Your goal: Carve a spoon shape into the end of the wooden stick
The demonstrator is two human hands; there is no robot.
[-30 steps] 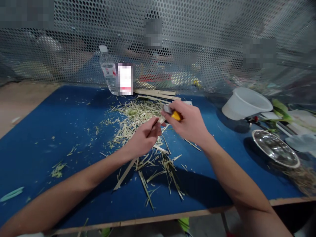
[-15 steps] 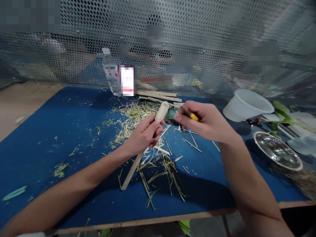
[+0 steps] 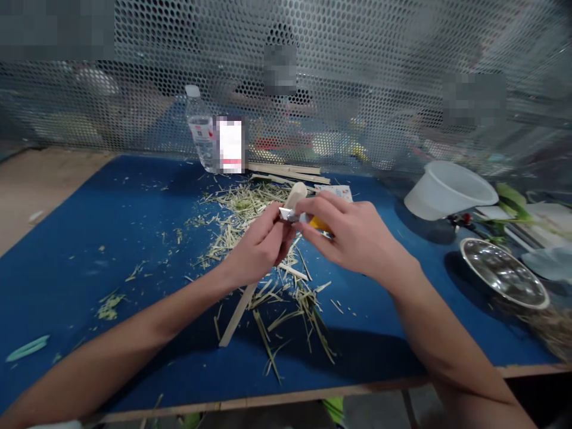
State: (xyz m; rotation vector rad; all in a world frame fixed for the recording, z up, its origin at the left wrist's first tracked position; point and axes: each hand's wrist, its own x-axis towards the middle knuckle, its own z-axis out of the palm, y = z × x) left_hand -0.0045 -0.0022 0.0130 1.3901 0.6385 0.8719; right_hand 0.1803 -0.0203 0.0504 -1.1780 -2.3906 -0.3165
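Bamboo stick (image 3: pixel 238 313), rounded end up, lower end angled toward me, held above the shavings. Left hand (image 3: pixel 259 247): fingers clamped round it. Right hand (image 3: pixel 353 235): fingers clamped on the yellow handle of a utility knife (image 3: pixel 318 223), blade just beside the stick, above my left fingers; can't confirm contact from here. Below, bamboo shavings (image 3: pixel 241 202) scattered on the blue tabletop (image 3: pixel 89 238). Farther out, a plastic water bottle (image 3: pixel 199 134) and loose bamboo strips (image 3: pixel 286 171). Off right, a white plastic bowl (image 3: pixel 451 190) tipped on its side and a steel bowl (image 3: pixel 503 274).
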